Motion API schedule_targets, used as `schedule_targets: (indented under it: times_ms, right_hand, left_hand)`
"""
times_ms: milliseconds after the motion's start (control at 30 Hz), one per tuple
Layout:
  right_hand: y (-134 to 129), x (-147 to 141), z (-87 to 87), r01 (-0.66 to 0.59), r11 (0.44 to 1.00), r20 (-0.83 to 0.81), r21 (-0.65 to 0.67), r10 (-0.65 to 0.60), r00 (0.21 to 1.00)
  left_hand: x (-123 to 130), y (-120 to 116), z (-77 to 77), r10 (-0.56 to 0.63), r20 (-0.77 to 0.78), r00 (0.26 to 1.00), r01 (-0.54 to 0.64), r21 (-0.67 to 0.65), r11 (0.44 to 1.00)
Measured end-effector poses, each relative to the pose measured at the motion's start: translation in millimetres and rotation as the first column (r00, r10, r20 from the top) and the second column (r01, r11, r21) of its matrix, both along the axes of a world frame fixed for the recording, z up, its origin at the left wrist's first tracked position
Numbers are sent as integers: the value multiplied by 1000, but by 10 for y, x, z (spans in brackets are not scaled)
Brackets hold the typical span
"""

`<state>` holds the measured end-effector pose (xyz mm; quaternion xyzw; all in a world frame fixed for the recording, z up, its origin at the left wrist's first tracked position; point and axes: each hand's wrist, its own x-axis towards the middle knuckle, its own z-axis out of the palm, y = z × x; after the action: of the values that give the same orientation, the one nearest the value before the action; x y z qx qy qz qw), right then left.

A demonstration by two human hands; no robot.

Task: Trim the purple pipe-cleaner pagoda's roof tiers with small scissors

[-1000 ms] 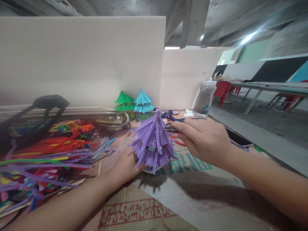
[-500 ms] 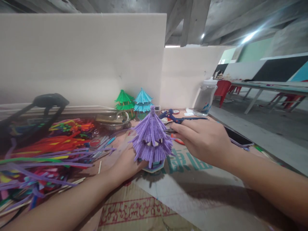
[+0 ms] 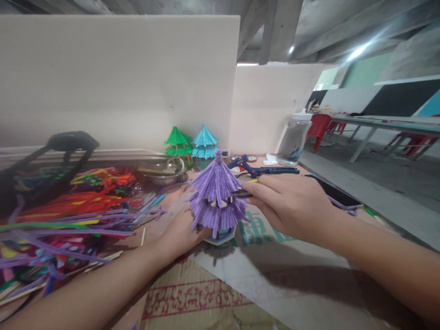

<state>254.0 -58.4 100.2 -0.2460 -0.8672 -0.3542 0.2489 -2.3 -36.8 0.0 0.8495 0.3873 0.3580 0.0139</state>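
A purple two-tiered pagoda model [image 3: 220, 197] of fuzzy stems stands upright at the centre, on a pale base. My left hand [image 3: 187, 224] holds it from the left and behind; its fingertips are hidden by the model. My right hand [image 3: 288, 201] pinches dark metal scissors or tweezers [image 3: 242, 193], whose tip touches the right side of the upper roof. Which tool it is, I cannot tell. Behind stand a green pagoda model [image 3: 178, 142] and a light blue one [image 3: 205, 142].
Colourful fuzzy stems [image 3: 68, 211] pile up at left beside a metal bowl [image 3: 161, 174]. Behind my right hand lie a blue glue gun [image 3: 244, 165] and dark pliers [image 3: 278, 170]. A clear bottle [image 3: 294, 140] and a phone [image 3: 338, 193] are at right.
My right hand has turned slightly and lowered, and the tool now shows more against the upper roof. A small yellow piece shows by its fingers. My left hand stays put.
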Motion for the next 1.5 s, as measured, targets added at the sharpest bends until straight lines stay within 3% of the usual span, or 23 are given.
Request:
schedule_targets:
  times_ms: [1000, 1233, 1400, 1500]
  right_hand:
    - [32, 13, -36, 21, 998, -33, 63, -19, 999]
    - [27, -4, -12, 15, 997, -41, 76, -12, 999]
    - [57, 2, -13, 16, 997, -47, 78, -12, 999]
    - [61, 14, -8, 8, 998, -43, 62, -5, 999]
  left_hand:
    - [-18, 17, -33, -22, 11, 1000, 22, -22, 1000]
    - [-6, -16, -7, 101, 96, 990, -94, -78, 993]
    - [-16, -5, -53, 87, 42, 995, -80, -156, 985]
    - [-25, 1, -77, 1, 5, 1000, 0, -175, 985]
